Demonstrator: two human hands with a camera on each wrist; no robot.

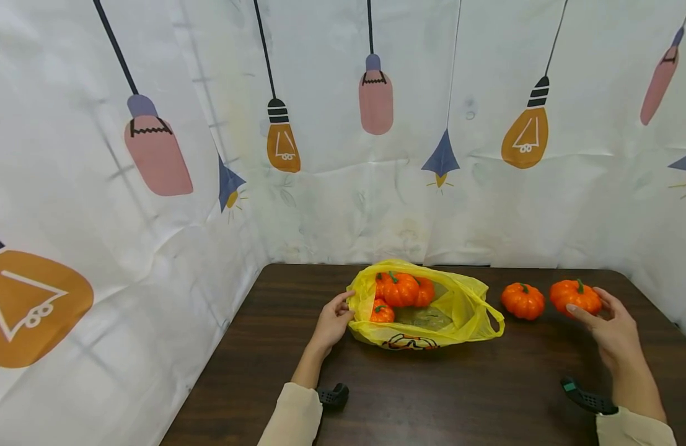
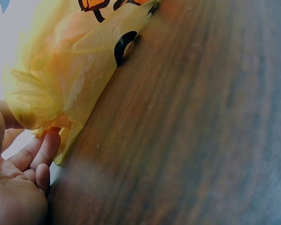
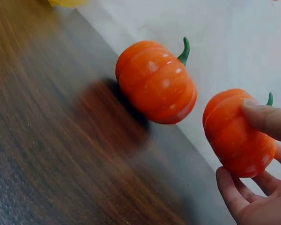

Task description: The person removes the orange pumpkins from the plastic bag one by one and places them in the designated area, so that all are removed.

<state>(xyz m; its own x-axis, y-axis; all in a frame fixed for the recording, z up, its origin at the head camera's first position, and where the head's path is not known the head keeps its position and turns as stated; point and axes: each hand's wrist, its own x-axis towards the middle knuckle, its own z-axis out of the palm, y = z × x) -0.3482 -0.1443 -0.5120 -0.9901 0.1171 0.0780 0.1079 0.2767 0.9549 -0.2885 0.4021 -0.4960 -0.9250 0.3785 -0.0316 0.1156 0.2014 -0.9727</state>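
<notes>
Orange pumpkin [image 1: 571, 295], lower right, is being gripped by the right hand [image 1: 618, 331]; the left hand [image 1: 333, 322] is pinching the yellow bag [image 1: 460, 331], lower centre; transfer is apparently proceeding, next requiring controlled release.

So we've got a dark brown table [image 1: 432, 396] here, streaky wood grain all over, a bit shiny, with rounded corners at the far end. Sitting on the far half, a little left of the middle, we see a crinkly yellow bag [image 1: 465, 310], mouth wide open, black print on its near side, handle flopped out right. Just right of that, we've got an orange pumpkin [image 1: 523, 301], green stem and all.
</notes>
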